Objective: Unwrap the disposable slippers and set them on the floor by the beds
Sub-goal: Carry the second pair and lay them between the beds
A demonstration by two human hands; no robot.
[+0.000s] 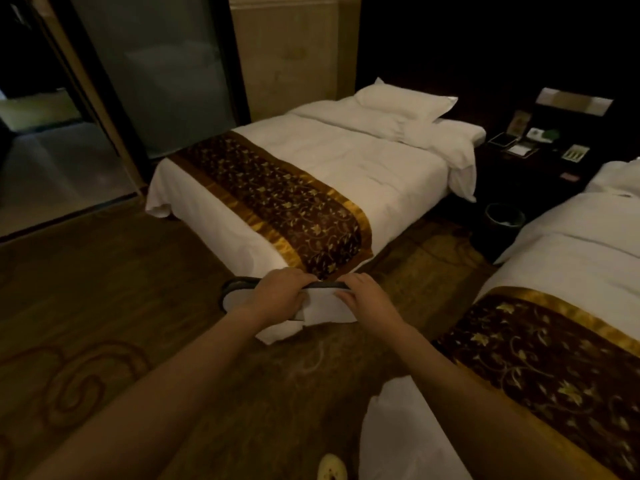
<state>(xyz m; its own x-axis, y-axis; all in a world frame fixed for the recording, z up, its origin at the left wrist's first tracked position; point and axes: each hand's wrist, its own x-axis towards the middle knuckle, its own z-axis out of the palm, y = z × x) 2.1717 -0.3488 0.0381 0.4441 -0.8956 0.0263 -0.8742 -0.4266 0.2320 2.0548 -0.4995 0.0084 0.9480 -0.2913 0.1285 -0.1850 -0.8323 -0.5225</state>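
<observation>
At the foot of the far bed (346,168), a pair of slippers (327,308) held up in both hands.
The left hand (280,294) curls over the dark sole edge and the right hand (362,297) grips the other end, fingers folded round it; whether any wrapper remains I cannot tell. Best to peel the two soles apart evenly, then lower them side by side onto the carpet (138,289) between the beds.

Hotel room: twin beds (311,174), patterned runners (277,199).
</observation>
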